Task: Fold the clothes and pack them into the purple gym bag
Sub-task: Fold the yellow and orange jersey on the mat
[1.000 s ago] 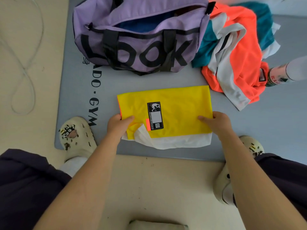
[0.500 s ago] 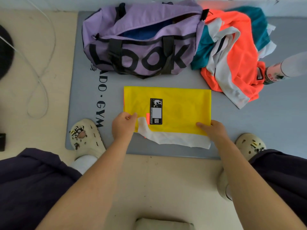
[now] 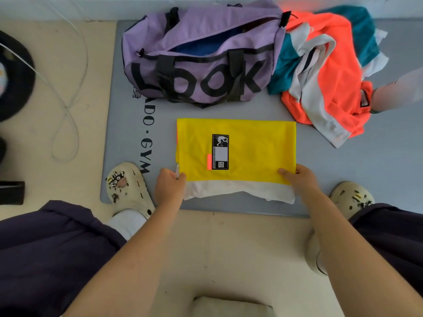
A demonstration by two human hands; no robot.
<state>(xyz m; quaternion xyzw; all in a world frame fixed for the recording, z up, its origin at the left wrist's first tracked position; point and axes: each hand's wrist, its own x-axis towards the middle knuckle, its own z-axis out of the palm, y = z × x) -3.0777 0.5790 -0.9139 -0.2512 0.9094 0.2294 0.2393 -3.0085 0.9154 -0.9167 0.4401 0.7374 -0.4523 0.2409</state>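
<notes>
Looking down from the head camera, I see a folded yellow garment (image 3: 238, 152) lying flat on a grey gym mat (image 3: 366, 170), roughly at the middle of my view. A white band runs along its near edge, and a black-and-white label patch (image 3: 220, 151) sits on the yellow panel, with a small orange tab just at its 8 o'clock.

My left hand (image 3: 170, 187) pinches the garment's near-left corner, fingers curled round the cloth at about 8 o'clock from the patch. My right hand (image 3: 298, 181) grips the near-right corner, thumb lying on the yellow fabric, at about 4 o'clock from the patch.

The purple gym bag (image 3: 201, 60) stands on the mat at 12 o'clock from the garment, apart from it, its top zip open and something blue showing inside. Black letters run across its side.

At 1 o'clock from the garment, touching the bag's right end, lies a loose heap of orange, teal and white clothes (image 3: 325, 72). A pale cylindrical object at the heap's right edge is too blurred to name.

My cream clogs (image 3: 128, 186) rest at the mat's near edge, one on each side of the garment. A thin white cable (image 3: 68, 115) loops over the beige floor at 9 o'clock.
</notes>
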